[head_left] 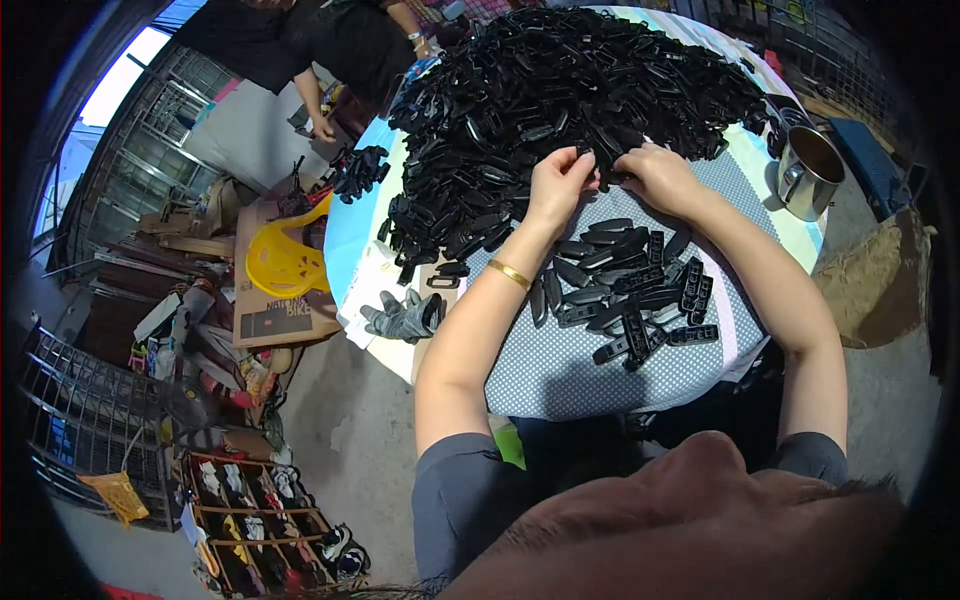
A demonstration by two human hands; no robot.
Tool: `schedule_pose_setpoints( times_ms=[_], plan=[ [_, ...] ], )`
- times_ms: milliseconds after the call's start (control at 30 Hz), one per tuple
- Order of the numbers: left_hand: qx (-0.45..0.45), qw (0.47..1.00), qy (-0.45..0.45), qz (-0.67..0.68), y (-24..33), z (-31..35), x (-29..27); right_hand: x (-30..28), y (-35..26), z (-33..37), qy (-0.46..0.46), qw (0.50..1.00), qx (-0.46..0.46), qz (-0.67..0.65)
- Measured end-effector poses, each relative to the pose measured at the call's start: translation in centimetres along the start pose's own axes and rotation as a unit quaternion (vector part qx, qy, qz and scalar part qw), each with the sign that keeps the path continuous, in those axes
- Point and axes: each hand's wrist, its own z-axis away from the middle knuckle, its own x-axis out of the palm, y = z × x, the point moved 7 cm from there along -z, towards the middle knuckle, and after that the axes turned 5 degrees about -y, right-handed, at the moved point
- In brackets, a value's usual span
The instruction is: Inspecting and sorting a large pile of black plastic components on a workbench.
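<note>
At the near edge of a big heap of black plastic parts [560, 80], my two hands work close together. My left hand [563, 185], with a gold bangle on its wrist, is closed in a pinch of thumb and fingers. My right hand [660, 180] has its fingers curled in from the other side. A small black plastic part [607, 178] shows between the fingertips; its exact kind is hard to see. Nearer to me, a smaller group of long black buckle-like pieces [630, 285] is scattered on a grey dotted cloth [570, 375].
Grey gloves [405, 317] lie by my left forearm. A metal mug [810, 172] stands at the table's right edge. Beyond the far left side, another person [335, 50] reaches down beside the table. A yellow plastic chair [285, 255] and a shoe rack [265, 520] stand left.
</note>
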Motion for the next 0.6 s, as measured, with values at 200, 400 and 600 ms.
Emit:
schedule_pose_setpoints(
  times_ms=[200, 400, 600],
  plan=[
    [0.018, 0.999, -0.032, -0.025, 0.2, 0.6, 0.7, -2.2, 0.3, 0.3, 0.048, 0.991, 0.066, -0.110],
    [0.002, 0.993, -0.039, 0.110, 0.2, 0.5, 0.7, -3.0, 1.9, -0.1, 0.135, 0.831, 0.112, -0.528],
    [-0.038, 0.966, -0.115, 0.227, 0.4, 1.1, 2.3, -1.9, 1.4, 0.1, 0.126, 0.818, 0.116, -0.548]
  ],
)
